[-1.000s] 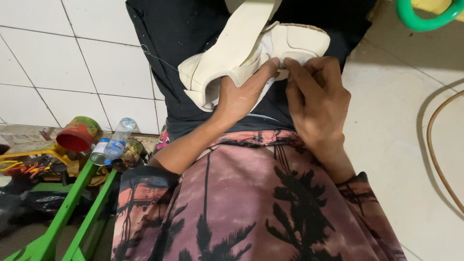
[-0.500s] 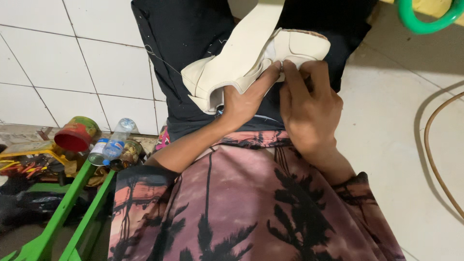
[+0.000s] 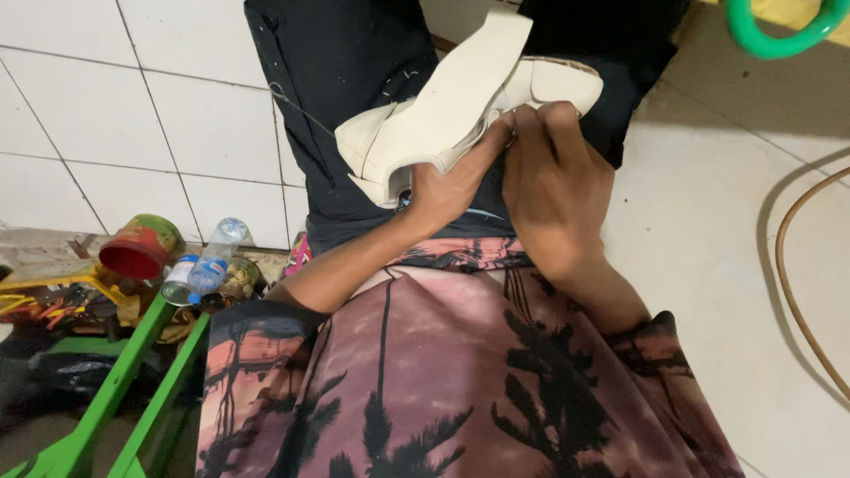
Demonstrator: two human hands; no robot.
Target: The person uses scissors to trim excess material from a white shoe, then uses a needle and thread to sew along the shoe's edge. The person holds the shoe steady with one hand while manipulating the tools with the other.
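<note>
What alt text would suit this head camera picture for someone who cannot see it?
Two bare hands, left hand and right hand, hold a cream shoe on a dark-clothed lap. A thin thread runs from it; a plastic bottle and red can lie at left.

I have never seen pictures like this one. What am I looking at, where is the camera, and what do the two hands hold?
There is no machine here. A person wears one camera on the head, and it looks down over the chest and lap, so you see the person's own two arms from above.

The left hand and the right hand both grip a cream-coloured shoe, pressed against dark trousers. The fingers meet at the shoe's edge; a thin thread runs off to the left of it.

The pink shirt with black palm trees belongs to the wearer. The floor is of pale tiles. At the left stand a red-mouthed tin, a plastic bottle and a green frame. At the right lies a brown hose.
</note>
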